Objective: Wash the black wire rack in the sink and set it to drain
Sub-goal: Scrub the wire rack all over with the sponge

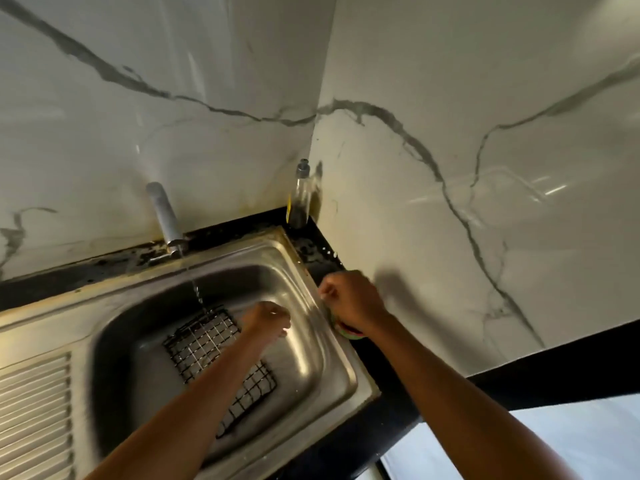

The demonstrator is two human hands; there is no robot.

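We see a dull brushed stainless-steel sink (311,344), its rim stained and its ribbed drainboard (34,403) matt. In it lies a black coated wire rack (207,344), wet. The grey metal tap (164,216) looks satin. Glossy white marble-veined wall panels (450,168) reflect light above a speckled black countertop (325,258).

A home kitchen: stainless steel sink (311,258) with ribbed drainboard (34,410), chrome tap (164,216) running, white marble-veined wall tiles (450,133), black countertop (325,251).
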